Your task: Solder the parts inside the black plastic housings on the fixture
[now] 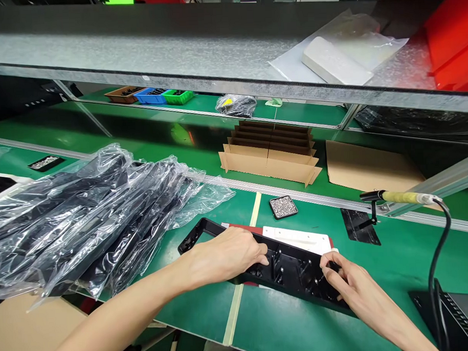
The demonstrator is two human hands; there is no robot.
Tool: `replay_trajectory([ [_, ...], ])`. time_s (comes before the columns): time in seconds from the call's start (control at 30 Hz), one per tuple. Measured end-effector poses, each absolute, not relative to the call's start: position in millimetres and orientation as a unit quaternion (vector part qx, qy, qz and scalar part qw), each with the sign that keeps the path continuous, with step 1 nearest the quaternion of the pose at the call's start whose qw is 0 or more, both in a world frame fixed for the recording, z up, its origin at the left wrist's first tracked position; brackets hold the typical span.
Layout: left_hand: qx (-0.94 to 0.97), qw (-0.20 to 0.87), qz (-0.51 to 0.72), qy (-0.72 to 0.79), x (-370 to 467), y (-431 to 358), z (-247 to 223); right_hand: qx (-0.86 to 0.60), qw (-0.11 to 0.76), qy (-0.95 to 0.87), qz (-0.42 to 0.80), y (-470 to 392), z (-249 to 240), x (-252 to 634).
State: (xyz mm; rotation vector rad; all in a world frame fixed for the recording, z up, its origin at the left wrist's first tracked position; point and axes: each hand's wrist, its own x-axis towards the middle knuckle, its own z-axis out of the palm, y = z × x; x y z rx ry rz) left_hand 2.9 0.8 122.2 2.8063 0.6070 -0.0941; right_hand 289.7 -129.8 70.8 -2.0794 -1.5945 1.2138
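A long black plastic housing (294, 268) lies slantwise on the green bench, its hollow side up with ribs and small posts inside. My left hand (236, 252) reaches over its middle, fingers curled and pressed together down into the hollow. Whatever those fingertips hold, if anything, is hidden. At the housing's right end, my right hand (345, 279) is closed in a pinch, thumb and forefinger near each other; what is between them cannot be made out. Under and behind the housing sits a white block (297, 238) with holes, over a red piece. A small black tray of tiny metal parts (283, 206) stands beyond.
Plastic-bagged black parts (85, 216) cover the left side. An electric screwdriver-like tool with a yellow grip (403, 197) rests on a stand at right, its cable hanging down. Cardboard dividers (272, 159) stand behind. A metal shelf (215, 84) crosses overhead.
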Motion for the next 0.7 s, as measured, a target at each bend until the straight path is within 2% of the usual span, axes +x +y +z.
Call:
replay_trajectory([
  [0.17, 0.971, 0.117, -0.026, 0.209, 8, 0, 112, -0.728, 0.126, -0.566, 0.365, -129, 68, 294],
  [0.33, 0.976, 0.083, 0.011, 0.199, 20, -7, 68, -0.736, 0.125, -0.604, 0.280, -122, 57, 308],
  [0.5, 0.968, 0.083, 0.033, 0.233, 29, -12, 26, -0.736, 0.120, -0.612, 0.261, -118, 35, 315],
  [0.7, 0.964, 0.065, 0.052, 0.252, 25, -7, 6, -0.739, 0.136, -0.607, 0.257, -116, 16, 308],
])
